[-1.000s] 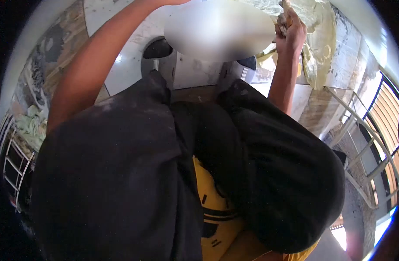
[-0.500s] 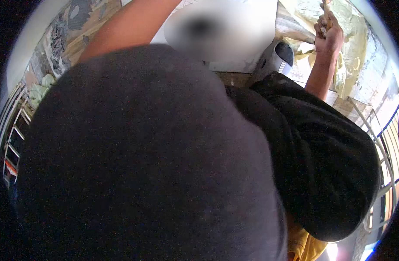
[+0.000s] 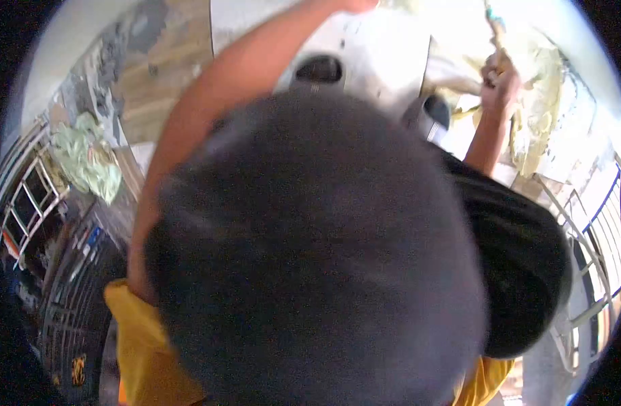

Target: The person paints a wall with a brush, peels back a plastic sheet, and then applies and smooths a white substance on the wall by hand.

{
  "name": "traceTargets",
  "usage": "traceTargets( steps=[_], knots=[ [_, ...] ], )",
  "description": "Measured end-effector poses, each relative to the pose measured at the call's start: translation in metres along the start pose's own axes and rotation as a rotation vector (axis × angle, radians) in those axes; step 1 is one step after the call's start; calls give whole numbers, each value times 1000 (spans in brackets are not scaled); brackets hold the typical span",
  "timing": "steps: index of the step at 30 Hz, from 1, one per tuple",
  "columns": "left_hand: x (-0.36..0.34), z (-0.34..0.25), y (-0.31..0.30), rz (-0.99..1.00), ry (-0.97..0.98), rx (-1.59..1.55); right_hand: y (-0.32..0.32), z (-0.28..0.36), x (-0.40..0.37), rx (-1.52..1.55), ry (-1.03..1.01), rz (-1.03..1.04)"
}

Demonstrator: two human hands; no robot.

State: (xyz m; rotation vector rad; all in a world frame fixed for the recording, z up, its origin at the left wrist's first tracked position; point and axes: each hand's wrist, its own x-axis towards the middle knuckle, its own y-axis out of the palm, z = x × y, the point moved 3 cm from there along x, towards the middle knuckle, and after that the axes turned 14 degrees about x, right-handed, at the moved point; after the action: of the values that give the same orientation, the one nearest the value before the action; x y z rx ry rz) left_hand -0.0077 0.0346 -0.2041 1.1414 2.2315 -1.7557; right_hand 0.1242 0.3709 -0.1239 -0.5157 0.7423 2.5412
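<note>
My right hand (image 3: pixel 501 81) is closed around the pale handle of a tool (image 3: pixel 498 40) that points up and away, with a teal patch near its far end. What kind of tool it is does not show, as its tip runs off against the bright top edge. Beneath and beside this hand, cream-coloured material (image 3: pixel 527 125) is smeared or layered over the floor. My left arm reaches forward across light tiles, and only part of my left hand (image 3: pixel 360 4) shows at the top edge. Its fingers are out of frame. Dark cloth (image 3: pixel 310 223) covers the middle of the view.
Two dark shoes, one (image 3: pixel 436 108) with white stripes, stand on the tiles (image 3: pixel 385 47). At left lie wood-look planks (image 3: pixel 175 74), a crumpled pale green bag (image 3: pixel 87 159) and a metal ladder-like frame (image 3: pixel 29 203). More metal bars (image 3: pixel 588 237) stand at right.
The view has shifted. My left arm now shows at greater length, with part of its hand at the top. My right hand sits slightly lower, still gripping the tool, and more of its length shows.
</note>
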Motion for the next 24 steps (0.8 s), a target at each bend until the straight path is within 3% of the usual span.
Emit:
traceTargets(
  steps=[2,3,4,6,13,18,24],
  knots=[
    [3,5,16,-183,140,25,-53,-29,49,-548,-230,-47],
    [-1,4,14,-233,148,25,-23,-12,29,-406,-133,-217],
    [-16,-8,-6,-138,131,10,18,-8,0,-247,-38,-372],
    [-26,-14,-16,-152,71,-27,20,-6,-1,-195,2,-221],
    [-28,-22,-41,-198,62,-107,38,7,28,-179,18,-200],
    [-22,-42,-43,-205,104,-113,57,18,75,-324,-132,-167],
    [-6,-60,-60,-194,157,-40,53,58,-3,-90,-264,-173]
  ],
)
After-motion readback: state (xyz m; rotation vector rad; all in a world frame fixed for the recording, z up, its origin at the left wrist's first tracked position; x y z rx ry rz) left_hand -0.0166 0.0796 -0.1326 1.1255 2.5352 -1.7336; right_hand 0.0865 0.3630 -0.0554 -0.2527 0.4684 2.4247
